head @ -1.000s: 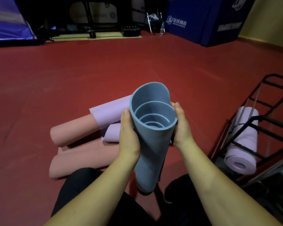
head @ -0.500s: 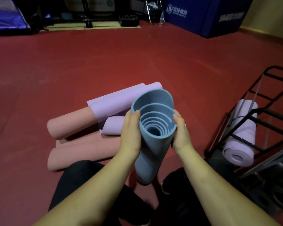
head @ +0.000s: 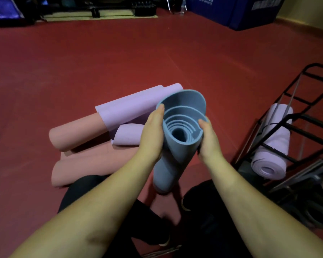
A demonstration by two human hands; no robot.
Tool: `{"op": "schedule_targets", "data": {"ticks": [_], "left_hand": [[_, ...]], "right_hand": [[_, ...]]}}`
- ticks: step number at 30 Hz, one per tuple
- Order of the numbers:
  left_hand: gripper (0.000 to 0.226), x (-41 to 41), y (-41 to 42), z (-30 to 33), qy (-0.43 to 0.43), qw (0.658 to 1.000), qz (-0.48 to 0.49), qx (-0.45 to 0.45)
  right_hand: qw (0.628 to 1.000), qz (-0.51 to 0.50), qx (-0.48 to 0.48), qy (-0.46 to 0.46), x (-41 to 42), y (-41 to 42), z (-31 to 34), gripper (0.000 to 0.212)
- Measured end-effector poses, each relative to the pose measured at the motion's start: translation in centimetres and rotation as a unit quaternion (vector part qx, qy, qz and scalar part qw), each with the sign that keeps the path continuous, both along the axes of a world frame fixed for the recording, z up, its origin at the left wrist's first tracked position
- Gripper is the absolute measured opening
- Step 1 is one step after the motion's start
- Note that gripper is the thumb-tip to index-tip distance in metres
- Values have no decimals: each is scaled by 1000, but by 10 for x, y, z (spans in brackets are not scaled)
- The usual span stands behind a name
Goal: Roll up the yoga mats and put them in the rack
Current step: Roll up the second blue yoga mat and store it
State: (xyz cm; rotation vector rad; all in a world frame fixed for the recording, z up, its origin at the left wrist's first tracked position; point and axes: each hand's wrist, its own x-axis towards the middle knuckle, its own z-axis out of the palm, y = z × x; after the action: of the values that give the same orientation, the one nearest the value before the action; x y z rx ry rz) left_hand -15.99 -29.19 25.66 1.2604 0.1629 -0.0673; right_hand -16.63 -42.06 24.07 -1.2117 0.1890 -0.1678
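While standing on end on the red floor (head: 82,67) between two black-clad knees, blue yoga mat (head: 177,146) rolled in a loose spiral, open top end facing up. Left hand (head: 152,135) wrapped round the blue yoga mat's left side, thumb up along the rim. Right hand (head: 209,142) clasping its right side, thumb at the rim, fingers hidden behind the roll. Left of the blue yoga mat and partly behind it, lilac mat (head: 131,110) loosely curled, lying across pink mat (head: 78,133), also loosely rolled on the floor. Right of the blue yoga mat, black wire rack (head: 306,125), with one rolled lilac mat in the rack (head: 272,148) lying inside. Far beyond the blue yoga mat, blue padded blocks (head: 231,12) by the wall.
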Motion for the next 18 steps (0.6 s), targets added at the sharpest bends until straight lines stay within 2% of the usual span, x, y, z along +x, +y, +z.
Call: {"op": "schedule_targets", "data": {"ticks": [3, 5, 9, 11, 13, 16, 18], "left_hand": [[65, 6, 1, 28, -11, 996, 20, -84], [61, 3, 6, 26, -27, 996, 19, -78], [49, -13, 11, 3, 13, 999, 42, -20], [33, -13, 12, 10, 25, 999, 45, 0], [23, -11, 16, 18, 28, 999, 38, 4], [21, -22, 19, 20, 6, 997, 63, 37], [37, -39, 17, 13, 4, 996, 79, 47]], "right_hand": [[999, 0, 28, -20, 4, -3, 18, 36], [1000, -9, 21, -18, -2, -5, 13, 42], [999, 8, -40, 26, -27, -1, -18, 63], [994, 38, -94, 40, -22, -6, -12, 49], [991, 69, -104, 44, -10, -14, -2, 37], [993, 63, -88, 52, 0, -20, 4, 39], [994, 77, -36, 73, -1, -20, -1, 55]]}}
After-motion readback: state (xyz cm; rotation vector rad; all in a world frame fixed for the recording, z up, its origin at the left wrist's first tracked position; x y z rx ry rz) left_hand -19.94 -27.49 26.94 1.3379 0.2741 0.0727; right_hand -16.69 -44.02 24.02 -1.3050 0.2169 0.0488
